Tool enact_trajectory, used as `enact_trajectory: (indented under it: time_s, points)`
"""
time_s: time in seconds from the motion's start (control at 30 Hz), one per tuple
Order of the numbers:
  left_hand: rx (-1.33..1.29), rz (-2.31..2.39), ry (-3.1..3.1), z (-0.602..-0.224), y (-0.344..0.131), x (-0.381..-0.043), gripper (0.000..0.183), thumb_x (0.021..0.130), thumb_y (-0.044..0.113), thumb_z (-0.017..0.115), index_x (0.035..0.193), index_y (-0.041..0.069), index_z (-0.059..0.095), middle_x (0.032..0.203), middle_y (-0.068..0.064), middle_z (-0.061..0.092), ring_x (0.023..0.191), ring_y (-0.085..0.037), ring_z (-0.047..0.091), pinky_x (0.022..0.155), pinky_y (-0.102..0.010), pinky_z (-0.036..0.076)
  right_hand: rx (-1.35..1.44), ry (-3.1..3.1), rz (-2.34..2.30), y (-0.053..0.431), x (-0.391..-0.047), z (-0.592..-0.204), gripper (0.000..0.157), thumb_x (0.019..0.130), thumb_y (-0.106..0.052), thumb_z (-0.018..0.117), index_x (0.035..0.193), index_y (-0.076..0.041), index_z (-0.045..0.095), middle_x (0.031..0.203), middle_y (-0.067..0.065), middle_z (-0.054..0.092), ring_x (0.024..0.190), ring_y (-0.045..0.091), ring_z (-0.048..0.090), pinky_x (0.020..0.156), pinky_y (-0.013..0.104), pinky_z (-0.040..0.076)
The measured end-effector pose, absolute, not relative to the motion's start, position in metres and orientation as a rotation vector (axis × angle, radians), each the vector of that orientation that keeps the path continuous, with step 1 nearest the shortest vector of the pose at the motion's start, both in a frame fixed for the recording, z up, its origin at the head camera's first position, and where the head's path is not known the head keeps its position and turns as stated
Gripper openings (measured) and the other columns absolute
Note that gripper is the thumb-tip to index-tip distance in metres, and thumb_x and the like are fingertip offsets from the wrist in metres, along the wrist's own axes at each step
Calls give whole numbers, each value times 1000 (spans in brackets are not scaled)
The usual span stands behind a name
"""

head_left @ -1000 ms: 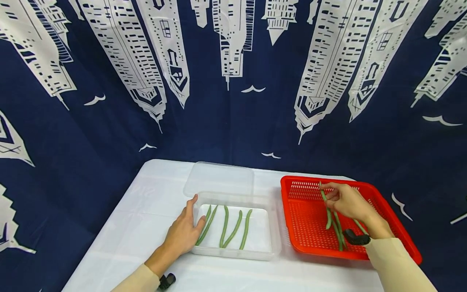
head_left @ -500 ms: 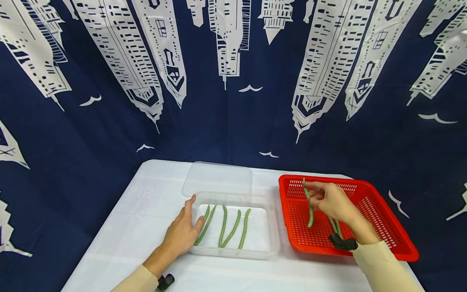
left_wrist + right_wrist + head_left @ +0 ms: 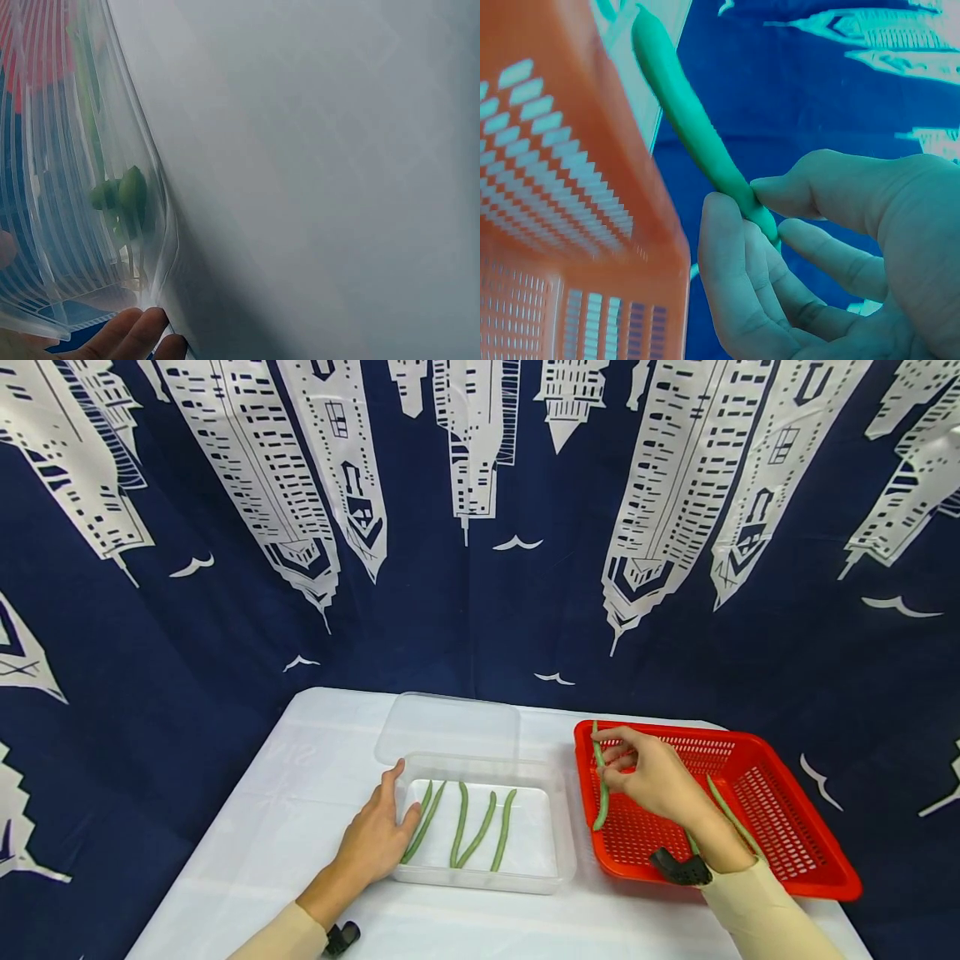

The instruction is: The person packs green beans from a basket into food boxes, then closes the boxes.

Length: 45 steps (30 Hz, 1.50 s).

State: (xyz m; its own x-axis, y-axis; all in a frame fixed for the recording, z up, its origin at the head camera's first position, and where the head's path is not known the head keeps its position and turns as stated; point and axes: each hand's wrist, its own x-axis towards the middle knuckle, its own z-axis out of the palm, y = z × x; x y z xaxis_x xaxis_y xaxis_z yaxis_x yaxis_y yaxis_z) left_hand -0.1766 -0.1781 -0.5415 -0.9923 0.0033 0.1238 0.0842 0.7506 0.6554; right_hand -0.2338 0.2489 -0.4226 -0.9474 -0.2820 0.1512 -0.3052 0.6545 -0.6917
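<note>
My right hand [image 3: 652, 772] pinches a green bean [image 3: 602, 802] between thumb and fingers, over the left side of the red basket [image 3: 795, 881]. In the right wrist view the bean [image 3: 682, 112] slants up from the fingertips beside the basket wall. More green beans [image 3: 731, 810] lie in the basket, partly hidden by the right forearm. My left hand [image 3: 375, 835] rests at the left side of a clear plastic container [image 3: 517, 882], fingers extended, thumb over its edge. Several green beans [image 3: 461, 822] lie spaced out inside. The left wrist view shows the container's ribbed wall [image 3: 45, 187] above the fingers.
A clear flat lid [image 3: 450, 727] lies behind the container on the white-covered table [image 3: 300, 793]. The basket stands to the container's right, a narrow gap between them. A dark blue cloth [image 3: 465, 610] with white buildings hangs behind.
My right hand has moved left across the basket with the pinched bean, from above the other beans to the basket's left wall. The left hand stays at the container.
</note>
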Motion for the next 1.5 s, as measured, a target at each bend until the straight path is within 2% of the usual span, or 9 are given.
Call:
enact_trajectory:
  time_s: [0.3, 0.53, 0.87, 1.37, 1.5]
  points:
    - [-78, -1079, -2828, -541, -177, -177, 72, 119, 31, 64, 182, 17, 31, 171, -33, 58, 146, -57, 68, 108, -75, 60, 540, -2849, 1212, 219, -226, -428, 45, 94, 7, 77, 139, -3, 78, 104, 8, 80, 91, 18, 77, 74, 25, 66]
    - [-69, -1080, -2827, -541, -177, -176, 73, 119, 32, 64, 183, 20, 31, 171, -32, 59, 145, -56, 70, 107, -74, 61, 562, -2887, 1214, 201, -222, -437, 46, 95, 4, 81, 139, -7, 78, 105, 6, 81, 90, 13, 77, 74, 24, 65]
    - [-77, -1075, -2831, -540, -177, -175, 73, 119, 31, 64, 183, 19, 30, 170, -33, 59, 144, -57, 70, 108, -74, 61, 587, -2892, 1282, 185, -215, -450, 44, 94, 4, 87, 137, -2, 79, 99, 7, 80, 84, 13, 77, 72, 24, 67]
    - [-68, -1072, -2838, -539, -177, -175, 73, 120, 33, 63, 183, 18, 29, 171, -32, 58, 144, -56, 70, 110, -74, 60, 593, -2907, 1251, 175, -210, -455, 44, 92, 6, 88, 135, 3, 78, 97, 10, 81, 80, 13, 78, 68, 27, 69]
    - [-70, -1075, -2834, -539, -177, -175, 73, 120, 33, 63, 183, 18, 29, 171, -33, 58, 145, -56, 70, 110, -74, 60, 541, -2936, 1227, 173, -207, -452, 45, 94, 5, 88, 137, 3, 77, 100, 13, 81, 73, 13, 79, 66, 29, 69]
